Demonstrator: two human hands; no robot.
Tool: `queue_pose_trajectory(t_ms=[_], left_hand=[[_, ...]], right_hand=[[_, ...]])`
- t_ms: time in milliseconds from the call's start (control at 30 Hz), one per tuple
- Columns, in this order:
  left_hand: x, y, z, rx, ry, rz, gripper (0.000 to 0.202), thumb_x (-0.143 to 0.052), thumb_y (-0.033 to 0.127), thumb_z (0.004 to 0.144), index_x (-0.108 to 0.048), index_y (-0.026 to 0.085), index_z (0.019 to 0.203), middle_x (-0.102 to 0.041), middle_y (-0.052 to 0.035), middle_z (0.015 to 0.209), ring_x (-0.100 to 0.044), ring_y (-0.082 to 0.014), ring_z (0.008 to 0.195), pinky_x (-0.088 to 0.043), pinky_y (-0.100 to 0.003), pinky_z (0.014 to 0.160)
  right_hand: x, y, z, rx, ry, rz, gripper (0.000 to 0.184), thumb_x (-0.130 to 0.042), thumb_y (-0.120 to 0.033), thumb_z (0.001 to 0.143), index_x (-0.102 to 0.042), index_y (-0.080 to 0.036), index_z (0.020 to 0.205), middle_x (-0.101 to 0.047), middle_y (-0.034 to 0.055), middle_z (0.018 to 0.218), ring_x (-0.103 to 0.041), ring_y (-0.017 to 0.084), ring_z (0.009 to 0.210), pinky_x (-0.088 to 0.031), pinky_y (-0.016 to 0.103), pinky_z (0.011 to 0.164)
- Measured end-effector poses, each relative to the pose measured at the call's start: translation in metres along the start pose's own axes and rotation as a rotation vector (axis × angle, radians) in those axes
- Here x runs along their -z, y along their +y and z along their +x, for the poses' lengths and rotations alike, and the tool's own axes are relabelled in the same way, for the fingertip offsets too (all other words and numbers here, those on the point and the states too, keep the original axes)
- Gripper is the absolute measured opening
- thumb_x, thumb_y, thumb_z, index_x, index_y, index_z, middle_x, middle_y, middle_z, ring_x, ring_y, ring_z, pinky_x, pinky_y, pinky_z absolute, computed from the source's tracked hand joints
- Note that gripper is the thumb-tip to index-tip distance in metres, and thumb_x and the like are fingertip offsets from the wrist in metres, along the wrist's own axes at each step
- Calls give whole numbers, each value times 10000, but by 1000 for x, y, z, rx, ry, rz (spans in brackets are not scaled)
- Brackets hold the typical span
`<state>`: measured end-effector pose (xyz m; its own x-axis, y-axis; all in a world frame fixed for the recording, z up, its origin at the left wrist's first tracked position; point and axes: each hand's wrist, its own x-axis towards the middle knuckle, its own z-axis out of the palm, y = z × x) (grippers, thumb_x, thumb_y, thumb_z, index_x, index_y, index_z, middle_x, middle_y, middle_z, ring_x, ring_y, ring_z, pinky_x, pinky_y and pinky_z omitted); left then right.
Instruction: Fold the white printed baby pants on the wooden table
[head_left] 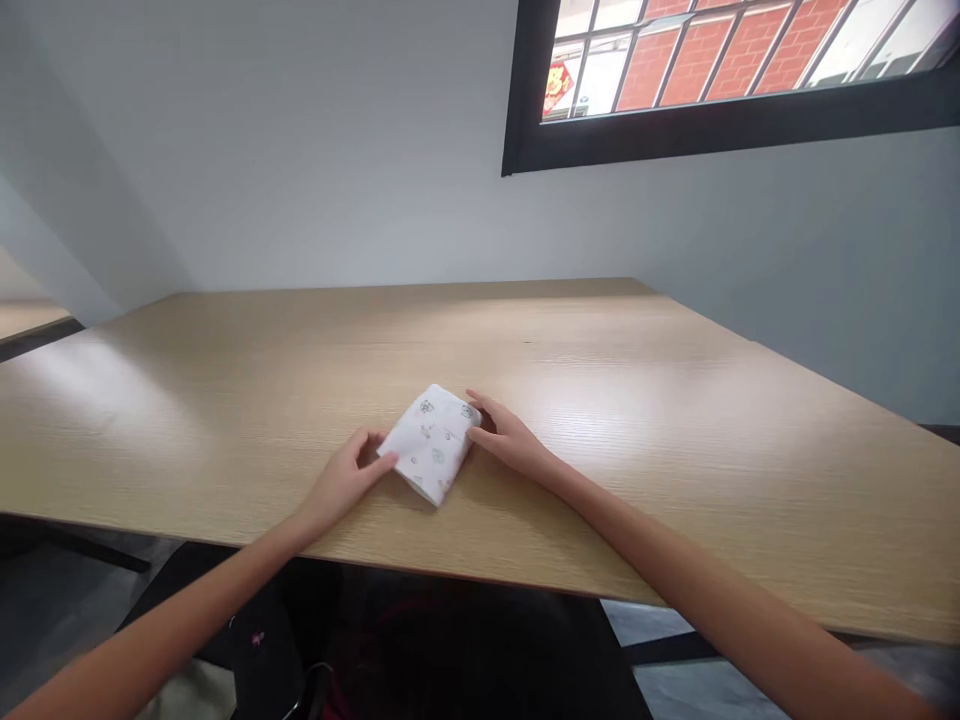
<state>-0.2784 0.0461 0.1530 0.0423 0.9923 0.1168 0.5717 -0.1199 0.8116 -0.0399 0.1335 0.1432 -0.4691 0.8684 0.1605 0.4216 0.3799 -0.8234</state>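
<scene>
A folded white cloth [429, 440] with small printed drawings lies turned at a slant, just above or on the wooden table, near its front edge. At its left corner, my left hand [351, 475] pinches the edge, thumb on top and fingers partly underneath. My right hand [506, 436] grips the opposite right corner, the thumb against the edge and some fingertips hidden behind it. The cloth's lower edge shows its folded layers slightly apart.
The wide light-wood table [300, 350] reaches back to a pale wall [337, 150]. A dark-framed window [697, 120] with bars is set high on the right. Below the front edge are a dark bag [266, 640] and my lap.
</scene>
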Motion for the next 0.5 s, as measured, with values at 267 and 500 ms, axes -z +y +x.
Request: queue_pose_trajectory(t_ms=[267, 500], left_hand=[[-9, 9, -28, 2, -75, 89, 226, -435, 345, 824, -529, 195, 966, -533, -54, 1062, -475, -209, 1032, -378, -325, 901], [-13, 6, 25, -24, -174, 364, 445, -467, 299, 756, -472, 227, 1194, -381, -78, 1292, -316, -281, 1205, -254, -453, 1015]], right_hand=[[0, -8, -4, 183, -87, -342, 506, -390, -262, 841, -342, -98, 1317, -394, 123, 1299, -318, 226, 1209, -278, 396, 1032], [-9, -31, -22, 547, -231, -577, 423, -355, -376, 912, -304, -369, 1333, -63, 17, 1447, -60, 270, 1316, -112, 525, 1053]])
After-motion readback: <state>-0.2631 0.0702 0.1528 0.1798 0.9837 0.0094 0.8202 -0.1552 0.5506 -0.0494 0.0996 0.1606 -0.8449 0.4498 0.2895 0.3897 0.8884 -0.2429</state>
